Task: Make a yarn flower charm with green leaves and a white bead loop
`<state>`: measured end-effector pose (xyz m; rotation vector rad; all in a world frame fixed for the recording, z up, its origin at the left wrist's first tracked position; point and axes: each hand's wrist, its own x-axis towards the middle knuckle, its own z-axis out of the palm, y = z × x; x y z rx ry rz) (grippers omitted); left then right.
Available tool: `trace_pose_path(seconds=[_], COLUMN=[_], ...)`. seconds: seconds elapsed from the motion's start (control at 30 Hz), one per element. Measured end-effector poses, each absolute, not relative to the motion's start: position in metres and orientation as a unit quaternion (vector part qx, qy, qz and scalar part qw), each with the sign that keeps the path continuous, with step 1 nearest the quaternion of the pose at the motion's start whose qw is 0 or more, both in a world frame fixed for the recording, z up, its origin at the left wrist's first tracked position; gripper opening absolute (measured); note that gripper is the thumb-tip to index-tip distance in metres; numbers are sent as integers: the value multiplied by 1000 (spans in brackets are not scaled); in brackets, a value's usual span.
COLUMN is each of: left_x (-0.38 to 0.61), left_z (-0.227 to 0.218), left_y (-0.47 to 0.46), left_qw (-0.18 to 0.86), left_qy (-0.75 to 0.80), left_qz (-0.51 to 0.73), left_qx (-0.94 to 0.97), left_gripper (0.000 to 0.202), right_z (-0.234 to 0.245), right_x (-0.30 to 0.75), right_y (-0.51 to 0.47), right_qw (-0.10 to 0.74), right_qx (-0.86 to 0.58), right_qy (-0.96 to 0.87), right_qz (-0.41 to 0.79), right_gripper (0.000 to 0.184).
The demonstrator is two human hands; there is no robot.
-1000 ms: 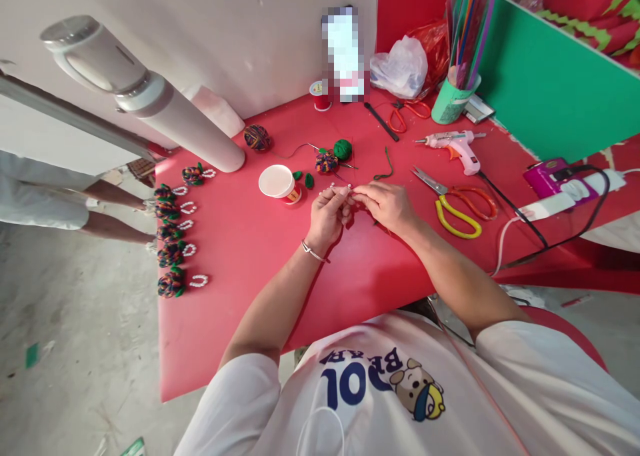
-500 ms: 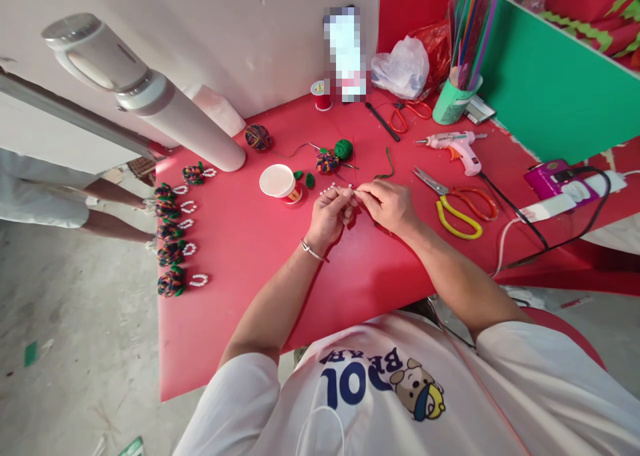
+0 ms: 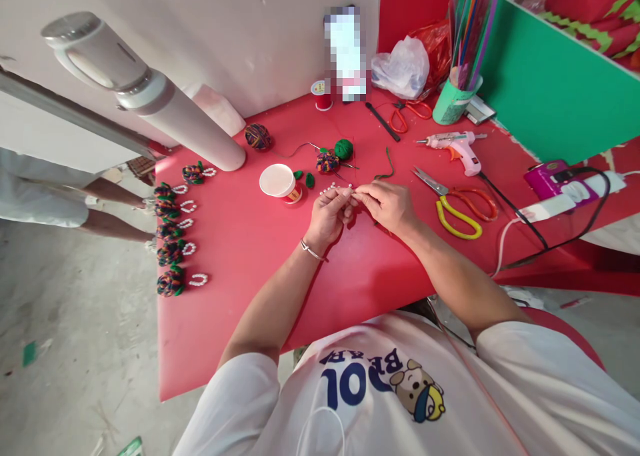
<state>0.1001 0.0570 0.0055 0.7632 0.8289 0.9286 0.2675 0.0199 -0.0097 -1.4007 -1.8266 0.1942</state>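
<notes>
Over the red table, my left hand (image 3: 330,214) and my right hand (image 3: 387,204) meet, fingertips pinched close together. What they pinch is too small to make out. A thin red thread (image 3: 354,159) runs down toward the fingertips. Just beyond my left thumb lie several small white beads (image 3: 329,189). Past them sit a multicoloured yarn flower (image 3: 327,161) and a green yarn ball (image 3: 343,149), with a hooked needle partly visible beside them. A white-topped cup (image 3: 278,181) stands left of my hands, near small green leaf pieces (image 3: 309,180).
Scissors (image 3: 450,206), a pink glue gun (image 3: 463,151) and a power strip (image 3: 550,206) lie to the right. Yarn flowers with bead loops (image 3: 170,281) line the left edge. A red thread spool (image 3: 321,96), phone (image 3: 346,53) and tall white device (image 3: 165,109) are behind. Someone's legs (image 3: 110,209) show left.
My right fingertips have shifted very slightly left against the left hand's. Everything on the table stays where it was.
</notes>
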Motion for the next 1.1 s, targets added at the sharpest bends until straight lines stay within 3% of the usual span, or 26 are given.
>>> trace_pose_path(seconds=[0.7, 1.1], left_x=[99, 105], left_z=[5, -2], left_y=[58, 53], left_qw=[743, 712], left_qy=[402, 377], left_qz=[402, 447], left_qx=[353, 389], left_gripper=[38, 50], right_z=[-9, -12], right_x=[268, 268], right_y=[18, 20], right_qw=[346, 355], right_qx=[-558, -554], right_qy=[-753, -751], right_qz=[43, 54], right_gripper=[25, 28])
